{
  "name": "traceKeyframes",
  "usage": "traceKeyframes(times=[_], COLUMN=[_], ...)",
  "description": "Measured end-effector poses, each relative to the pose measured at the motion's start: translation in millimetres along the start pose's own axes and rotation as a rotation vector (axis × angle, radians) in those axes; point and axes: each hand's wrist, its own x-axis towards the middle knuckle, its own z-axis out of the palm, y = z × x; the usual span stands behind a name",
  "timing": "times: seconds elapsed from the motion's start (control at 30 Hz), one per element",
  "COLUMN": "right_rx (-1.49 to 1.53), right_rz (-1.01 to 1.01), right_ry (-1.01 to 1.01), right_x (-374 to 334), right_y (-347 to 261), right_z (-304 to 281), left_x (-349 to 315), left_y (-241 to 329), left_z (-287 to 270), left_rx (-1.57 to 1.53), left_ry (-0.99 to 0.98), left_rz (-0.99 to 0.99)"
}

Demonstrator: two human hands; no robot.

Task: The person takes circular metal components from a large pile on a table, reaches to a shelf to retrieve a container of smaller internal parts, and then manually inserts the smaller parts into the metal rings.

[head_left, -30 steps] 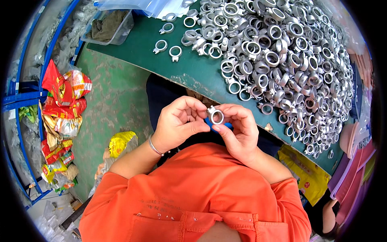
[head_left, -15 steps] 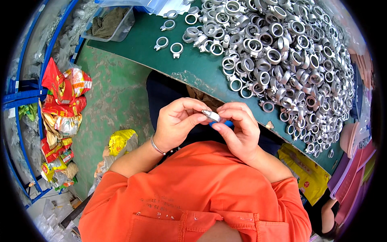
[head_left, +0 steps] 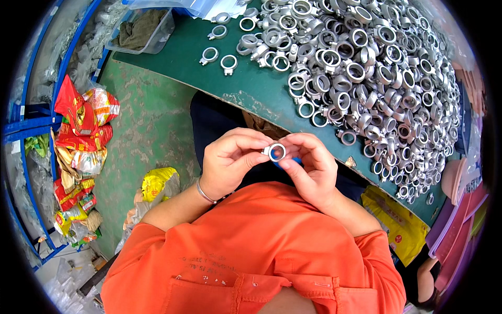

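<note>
Where the scene begins on the left, a blue rack (head_left: 39, 125) stands beside red and yellow packets (head_left: 83, 138), with a clear tub (head_left: 159, 39) at the near-left corner of the green counter (head_left: 251, 86); the cloth (head_left: 137, 31) inside it is contained there, perhaps to keep it apart from the metal pieces. A few loose rings (head_left: 228, 65) lie just right of the tub, well spaced, away from the heap.

Above the lap, the left hand (head_left: 226, 158) has its thumb and fingers closed on the lugged side of one metal ring (head_left: 270, 152), which probably leaves the round rim unobstructed. Its opening faces up toward the wearer, likely so that it can be seen. The right hand (head_left: 315, 170) is just beside it, fingers curled around a mostly hidden blue object (head_left: 297, 160) whose kind I cannot tell; whether those fingertips also touch the ring is unclear.

Farther right, a big pile of rings (head_left: 361, 73) covers the counter, presumably heaped within easy reach. A yellow bag (head_left: 395, 222) sits below the counter's edge.
</note>
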Motion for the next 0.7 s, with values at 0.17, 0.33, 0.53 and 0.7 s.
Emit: traceKeyframes(times=[0.17, 0.33, 0.53, 0.7], right_rx=[0.175, -0.100, -0.355, -0.455], right_rz=[0.596, 0.915, 0.469, 0.263], right_ry=[-0.213, -0.240, -0.174, -0.361], right_x=[-1, -15, -23, -10], right_y=[-6, 25, 56, 14], right_z=[-14, -25, -39, -24], left_x=[11, 43, 84, 67], left_y=[8, 21, 17, 17], left_z=[-5, -25, -38, -27], left_rx=[0.582, 0.935, 1.278, 0.944], left_ry=[-0.253, 0.112, 0.307, 0.131], left_rz=[0.355, 0.382, 0.388, 0.252])
